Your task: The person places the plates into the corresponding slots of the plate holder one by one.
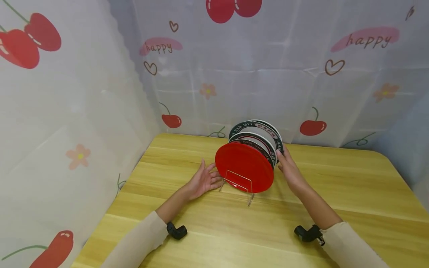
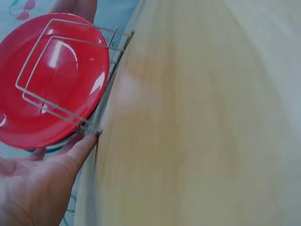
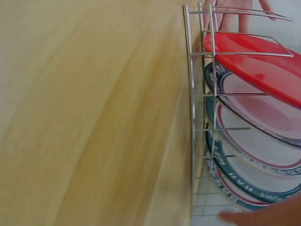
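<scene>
A red plate stands on edge at the front of a wire plate rack. Behind it several white plates with dark, lettered rims lean in the same rack. At the rack's left side is my left hand, palm turned up and fingers extended, with fingertips by the rack's front corner in the left wrist view. My right hand rests its fingers against the right edges of the rear plates. Part of that hand is hidden behind the rims; one straight finger shows low in the right wrist view.
The rack stands on a wooden table, toward its back edge. A white curtain printed with cherries and hearts hangs close behind, and another white sheet hangs along the left.
</scene>
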`<state>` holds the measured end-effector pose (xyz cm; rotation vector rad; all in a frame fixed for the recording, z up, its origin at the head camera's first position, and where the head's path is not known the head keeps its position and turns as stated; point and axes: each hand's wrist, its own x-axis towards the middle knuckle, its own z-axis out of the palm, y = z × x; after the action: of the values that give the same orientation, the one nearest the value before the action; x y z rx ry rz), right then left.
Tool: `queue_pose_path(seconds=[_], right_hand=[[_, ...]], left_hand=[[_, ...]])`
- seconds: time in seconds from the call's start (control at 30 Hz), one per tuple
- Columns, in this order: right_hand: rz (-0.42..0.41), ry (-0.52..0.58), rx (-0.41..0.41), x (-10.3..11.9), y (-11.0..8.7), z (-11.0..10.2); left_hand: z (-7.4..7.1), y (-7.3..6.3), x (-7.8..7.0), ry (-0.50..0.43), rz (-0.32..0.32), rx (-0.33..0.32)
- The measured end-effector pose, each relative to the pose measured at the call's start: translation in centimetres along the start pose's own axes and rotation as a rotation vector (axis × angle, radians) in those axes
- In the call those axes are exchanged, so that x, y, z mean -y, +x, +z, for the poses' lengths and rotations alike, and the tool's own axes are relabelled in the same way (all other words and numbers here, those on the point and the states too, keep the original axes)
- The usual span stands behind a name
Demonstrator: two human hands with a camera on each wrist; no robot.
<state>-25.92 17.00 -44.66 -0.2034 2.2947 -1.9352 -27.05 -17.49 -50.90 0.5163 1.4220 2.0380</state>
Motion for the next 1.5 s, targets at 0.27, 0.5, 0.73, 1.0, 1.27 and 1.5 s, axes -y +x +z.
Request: queue_pose_path(seconds=[0.27, 0.5, 0.73, 1.0, 1.27, 1.5], right_hand=[[0.092, -0.002, -0.125, 2.2, -3.2, 2.3], [0.065, 0.08, -0.179, 2.1, -4.9, 4.9], [0.05, 0.08, -0.178, 1.4, -4.8, 6.0], [0.042, 0.031, -0.129, 1.0, -4.7, 5.8], [0.031, 0.029, -0.095, 0.6, -4.5, 4.9], [0.0, 0.108, -0.077, 0.2, -4.3, 3.7]], left_hand=[[-2.3, 2.0, -2.4, 0.143, 0.025, -0.185], [-1.3, 5.3, -2.4, 0.124, 0.069, -0.279], [1.1, 6.8, -1.6, -0.079, 0.13, -0.314], [1.9, 6.9, -1.1, -0.163, 0.188, -0.288], [2.9, 6.4, -0.3, -0.177, 0.224, -0.303], [4.5, 5.7, 0.2, -0.2, 0.252, -0.281]])
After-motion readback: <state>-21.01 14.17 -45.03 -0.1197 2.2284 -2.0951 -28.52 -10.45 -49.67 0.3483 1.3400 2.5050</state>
